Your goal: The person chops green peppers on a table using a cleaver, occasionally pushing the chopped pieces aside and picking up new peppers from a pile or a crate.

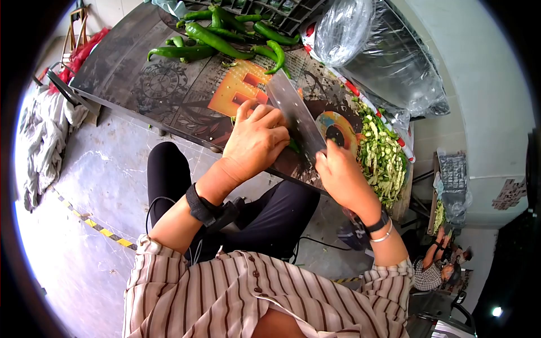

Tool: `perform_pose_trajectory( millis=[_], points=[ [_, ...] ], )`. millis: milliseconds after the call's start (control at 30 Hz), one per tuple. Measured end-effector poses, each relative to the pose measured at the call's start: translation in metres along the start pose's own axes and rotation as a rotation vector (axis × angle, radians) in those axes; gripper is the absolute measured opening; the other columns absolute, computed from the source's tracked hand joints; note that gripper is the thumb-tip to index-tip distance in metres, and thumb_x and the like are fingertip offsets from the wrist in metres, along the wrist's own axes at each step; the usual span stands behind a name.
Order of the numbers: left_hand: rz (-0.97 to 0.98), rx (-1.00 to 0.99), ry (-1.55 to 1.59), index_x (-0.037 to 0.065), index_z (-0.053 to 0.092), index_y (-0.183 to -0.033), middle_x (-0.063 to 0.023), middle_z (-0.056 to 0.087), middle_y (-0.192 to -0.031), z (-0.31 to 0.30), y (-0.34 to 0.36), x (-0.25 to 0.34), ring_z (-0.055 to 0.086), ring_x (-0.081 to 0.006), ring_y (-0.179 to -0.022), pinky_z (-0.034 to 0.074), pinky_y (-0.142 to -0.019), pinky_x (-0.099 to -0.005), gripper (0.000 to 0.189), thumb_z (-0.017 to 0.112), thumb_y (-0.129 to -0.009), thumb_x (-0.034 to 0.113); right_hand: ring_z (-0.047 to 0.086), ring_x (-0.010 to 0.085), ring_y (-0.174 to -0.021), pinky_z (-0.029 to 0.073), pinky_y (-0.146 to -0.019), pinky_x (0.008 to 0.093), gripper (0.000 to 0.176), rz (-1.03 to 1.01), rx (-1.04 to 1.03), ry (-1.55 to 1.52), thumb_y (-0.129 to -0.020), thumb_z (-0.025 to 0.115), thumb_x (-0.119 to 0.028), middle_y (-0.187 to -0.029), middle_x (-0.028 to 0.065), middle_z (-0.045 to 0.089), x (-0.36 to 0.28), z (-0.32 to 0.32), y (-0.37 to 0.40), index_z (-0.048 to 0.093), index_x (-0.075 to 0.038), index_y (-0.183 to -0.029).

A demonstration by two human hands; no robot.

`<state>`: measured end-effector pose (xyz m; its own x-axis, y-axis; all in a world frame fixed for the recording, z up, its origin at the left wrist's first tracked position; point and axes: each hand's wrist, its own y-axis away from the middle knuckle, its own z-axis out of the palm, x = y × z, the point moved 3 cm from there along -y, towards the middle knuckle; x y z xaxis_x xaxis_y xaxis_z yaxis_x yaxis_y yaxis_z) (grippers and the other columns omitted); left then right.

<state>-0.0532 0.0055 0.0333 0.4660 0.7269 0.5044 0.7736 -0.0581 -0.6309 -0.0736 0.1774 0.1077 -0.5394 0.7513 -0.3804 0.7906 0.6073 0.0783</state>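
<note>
My right hand [345, 172] is closed round the handle of a cleaver [296, 112], whose broad blade slants up and left across the table. Beside the blade, my left hand [256, 135] has its fingers curled down on a green chili pepper [293, 146]. Only a little of that pepper shows, as the fingers cover most of it. A heap of chopped green chili [382, 152] lies to the right of my right hand. Whole green chili peppers [211, 39] are piled at the far side of the table.
The dark patterned table [121, 73] has its near edge above my knees. A black plastic crate [282, 14] stands behind the whole peppers. Clear plastic wrapping [389, 62] covers the far right. Another person [437, 262] sits at the lower right; cloth [48, 135] hangs at left.
</note>
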Motion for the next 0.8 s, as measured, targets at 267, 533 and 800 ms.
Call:
perform_pose_trajectory(
  millis=[267,533,800],
  points=[
    [0.007,0.052,-0.02,0.014,0.067,-0.073,0.003,0.057,-0.087,-0.001,0.0,-0.001,0.054,-0.0179,-0.097,0.033,-0.101,-0.0429,0.006,0.072,-0.072,0.017,0.059,0.0461,-0.072,0.046,-0.064,0.0495,0.02,-0.073,0.178,0.024,-0.091,0.053,-0.011,-0.071,0.0282,0.058,0.006,0.003,-0.024,0.048,0.007,-0.083],
    [0.004,0.035,-0.006,0.014,0.067,-0.074,0.0033,0.057,-0.089,0.0,0.0,0.0,0.054,-0.0172,-0.097,0.033,-0.1,-0.0422,0.005,0.071,-0.071,0.016,0.059,0.0469,-0.074,0.045,-0.064,0.05,0.019,-0.025,0.117,-0.007,-0.092,0.052,-0.01,-0.073,0.0302,0.058,-0.005,-0.006,0.005,0.047,0.007,-0.085],
    [0.004,0.017,-0.004,0.014,0.067,-0.076,0.0033,0.058,-0.09,0.0,0.001,-0.001,0.054,-0.0175,-0.097,0.033,-0.1,-0.0424,0.006,0.071,-0.072,0.016,0.059,0.047,-0.075,0.045,-0.064,0.0502,0.02,0.007,0.055,-0.003,-0.092,0.052,-0.01,-0.072,0.0296,0.057,-0.005,0.0,0.004,0.047,0.007,-0.085]
  ],
)
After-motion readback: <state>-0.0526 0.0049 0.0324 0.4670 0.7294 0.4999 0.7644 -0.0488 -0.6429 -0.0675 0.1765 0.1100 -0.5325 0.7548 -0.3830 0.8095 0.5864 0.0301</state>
